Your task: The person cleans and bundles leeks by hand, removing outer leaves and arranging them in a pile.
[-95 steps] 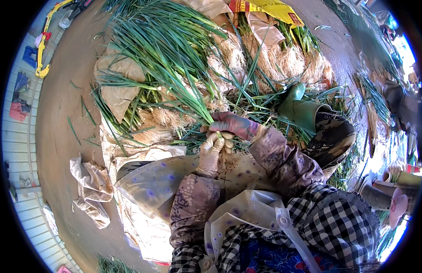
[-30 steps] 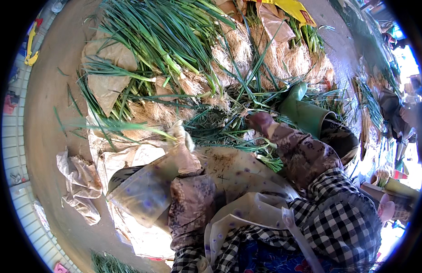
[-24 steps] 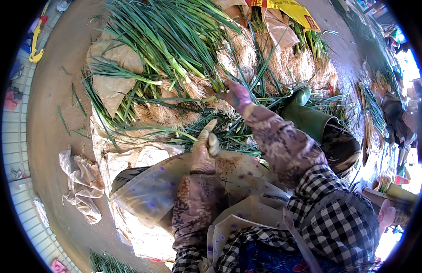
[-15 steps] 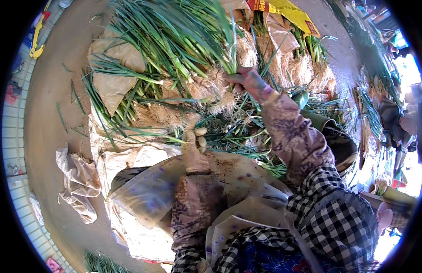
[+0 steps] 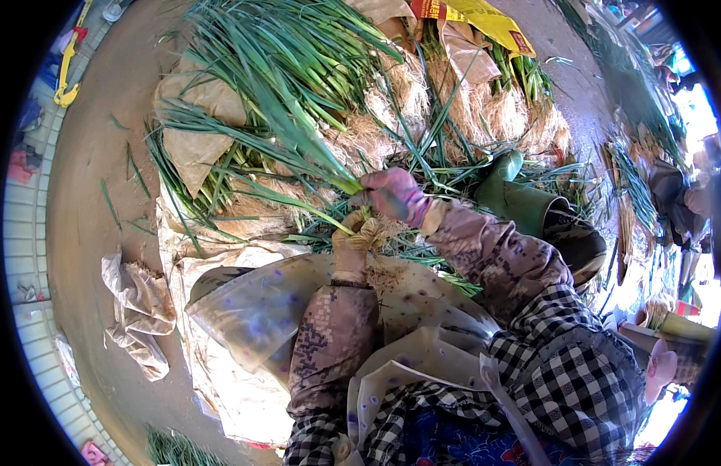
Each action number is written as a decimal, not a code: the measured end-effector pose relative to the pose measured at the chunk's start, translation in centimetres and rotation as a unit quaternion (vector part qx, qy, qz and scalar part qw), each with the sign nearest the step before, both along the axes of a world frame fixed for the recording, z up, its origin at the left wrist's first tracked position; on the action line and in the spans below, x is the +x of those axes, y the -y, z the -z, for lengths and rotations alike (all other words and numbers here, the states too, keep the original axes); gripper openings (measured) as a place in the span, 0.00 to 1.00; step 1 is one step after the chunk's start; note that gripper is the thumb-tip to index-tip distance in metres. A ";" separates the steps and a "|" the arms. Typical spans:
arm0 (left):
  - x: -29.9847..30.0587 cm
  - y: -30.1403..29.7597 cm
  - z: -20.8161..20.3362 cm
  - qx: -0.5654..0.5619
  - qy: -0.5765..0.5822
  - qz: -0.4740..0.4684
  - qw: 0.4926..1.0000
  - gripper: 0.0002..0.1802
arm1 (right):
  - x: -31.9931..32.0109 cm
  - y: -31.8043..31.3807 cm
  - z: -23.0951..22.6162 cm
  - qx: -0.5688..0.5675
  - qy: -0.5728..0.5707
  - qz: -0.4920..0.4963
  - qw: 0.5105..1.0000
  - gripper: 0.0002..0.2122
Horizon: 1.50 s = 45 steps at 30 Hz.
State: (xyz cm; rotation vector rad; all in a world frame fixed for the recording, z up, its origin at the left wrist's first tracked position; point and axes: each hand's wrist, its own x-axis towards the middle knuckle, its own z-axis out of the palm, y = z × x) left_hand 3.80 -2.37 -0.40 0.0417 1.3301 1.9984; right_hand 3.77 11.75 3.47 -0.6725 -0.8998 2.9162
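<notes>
Right hand [image 5: 393,194]: closed on green onion [image 5: 317,159]
Left hand [image 5: 352,242]: curled round thin stalk [image 5: 314,210]
Onion heap [image 5: 298,70]: apparently remaining, roots on, past sheet's [image 5: 244,388] far edge
Done: cannot tell

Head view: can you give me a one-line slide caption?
Right hand grips green stalks close to the left hand, with a leafy heap beyond.

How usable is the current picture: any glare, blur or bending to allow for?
Head view: glare nearly whites out the pale sheet, lower left, and patches near the right rim; head view: fisheye bends the tiled strip at left; head view: the right hand and green stalks remain readable.
</notes>
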 end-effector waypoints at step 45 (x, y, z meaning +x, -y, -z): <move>-1.7 1.3 -5.7 0.004 0.094 -0.043 0.995 0.17 | 6.7 -8.7 -5.6 0.390 0.027 -0.161 0.906 0.12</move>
